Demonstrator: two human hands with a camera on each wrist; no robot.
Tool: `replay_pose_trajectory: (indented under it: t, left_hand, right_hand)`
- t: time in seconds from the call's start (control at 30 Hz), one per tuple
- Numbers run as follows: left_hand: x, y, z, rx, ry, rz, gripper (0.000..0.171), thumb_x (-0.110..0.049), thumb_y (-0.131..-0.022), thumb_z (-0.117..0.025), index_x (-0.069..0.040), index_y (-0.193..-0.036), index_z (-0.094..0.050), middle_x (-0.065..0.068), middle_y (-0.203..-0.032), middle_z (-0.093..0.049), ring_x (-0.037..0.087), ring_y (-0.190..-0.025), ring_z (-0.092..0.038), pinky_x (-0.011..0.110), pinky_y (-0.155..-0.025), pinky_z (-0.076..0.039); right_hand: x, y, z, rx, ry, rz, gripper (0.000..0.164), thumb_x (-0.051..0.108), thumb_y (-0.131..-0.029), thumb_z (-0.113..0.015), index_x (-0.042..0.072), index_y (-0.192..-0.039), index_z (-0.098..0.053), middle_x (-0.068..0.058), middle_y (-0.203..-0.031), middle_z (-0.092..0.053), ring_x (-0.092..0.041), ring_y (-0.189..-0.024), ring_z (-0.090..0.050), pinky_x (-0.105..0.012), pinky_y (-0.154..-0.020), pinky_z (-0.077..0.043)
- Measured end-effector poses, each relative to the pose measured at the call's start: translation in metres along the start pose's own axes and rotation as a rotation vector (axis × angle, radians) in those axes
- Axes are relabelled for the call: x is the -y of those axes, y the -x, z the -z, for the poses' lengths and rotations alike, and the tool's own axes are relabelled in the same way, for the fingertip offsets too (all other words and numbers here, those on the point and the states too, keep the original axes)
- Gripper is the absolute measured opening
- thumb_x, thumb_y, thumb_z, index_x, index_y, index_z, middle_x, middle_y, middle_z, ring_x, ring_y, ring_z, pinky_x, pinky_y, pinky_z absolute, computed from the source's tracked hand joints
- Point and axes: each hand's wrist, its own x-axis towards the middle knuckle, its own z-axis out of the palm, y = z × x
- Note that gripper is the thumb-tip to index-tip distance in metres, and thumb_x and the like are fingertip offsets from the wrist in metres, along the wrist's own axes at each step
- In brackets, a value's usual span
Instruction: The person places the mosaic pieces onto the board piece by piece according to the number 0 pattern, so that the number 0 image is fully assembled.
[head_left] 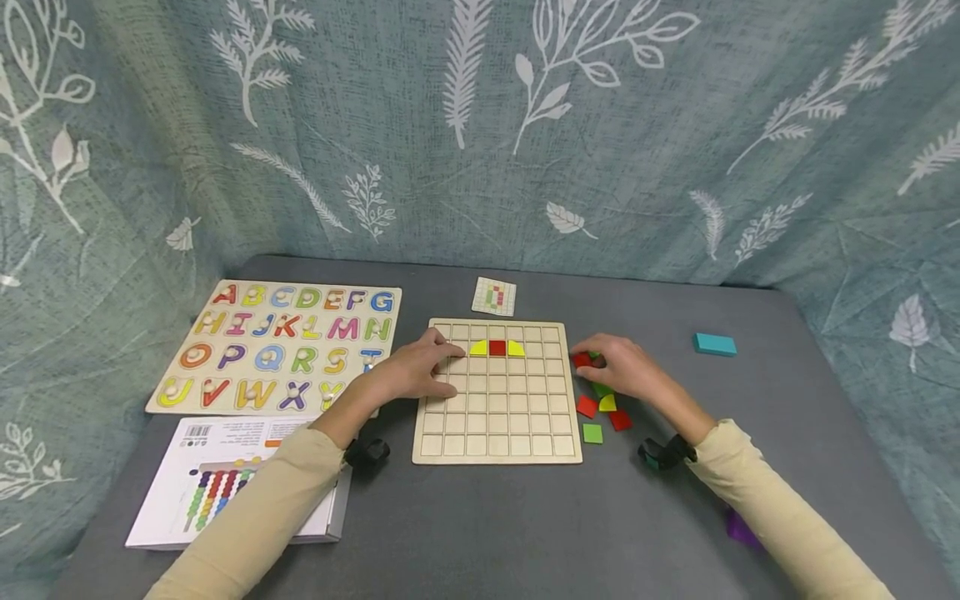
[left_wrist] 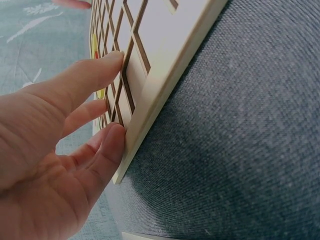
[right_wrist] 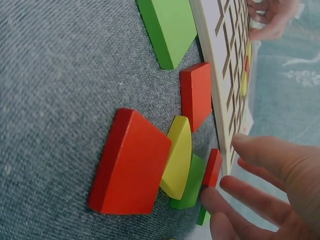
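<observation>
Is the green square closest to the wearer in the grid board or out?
Out. In the head view, the green square lies on the grey table, beyond the grid board's right edge.

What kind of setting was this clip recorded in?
Probably a tabletop play or learning corner, perhaps staged for recording: a leaf-patterned curtain hangs behind the table, which holds an alphabet board and a gridded wooden board with colored pieces.

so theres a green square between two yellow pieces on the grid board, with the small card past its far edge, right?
The square between the yellow pieces on the grid board is red, not green, as the head view shows; the rest stands.
</observation>
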Motion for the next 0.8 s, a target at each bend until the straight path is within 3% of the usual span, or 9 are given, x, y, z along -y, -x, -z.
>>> replay_pose_trajectory:
  t: [0.5,0.8]
  left_hand:
    - [0.0006,-0.0006,-0.0004,0.000,0.002,-0.004,0.057,-0.025,-0.087,-0.072,-0.011,-0.139,-0.052,0.013,-0.122,-0.043,0.017,-0.085,-0.048,0.029,-0.071,-0.039]
    - [-0.0003,-0.0006,-0.0001,-0.003,-0.006,-0.002,0.058,-0.026,-0.088,-0.072,-0.012,-0.140,-0.052,0.014,-0.125,-0.043,0.018,-0.084,-0.047,0.030,-0.071,-0.038]
  right_hand:
    - [0.0011,-0.0017,-0.0007,0.012,-0.007,-0.002,0.036,0.017,-0.089,-0.070,0.007,-0.124,-0.066,-0.016,-0.124,-0.063,-0.020,-0.085,-0.063,-0.029,-0.065,-0.047]
    - [0.0004,-0.0029,-0.0013,0.047,0.077,0.032,0.025,0.014,-0.089,-0.069,0.008,-0.113,-0.072,-0.014,-0.114,-0.065,-0.020,-0.084,-0.060,-0.027,-0.063,-0.043]
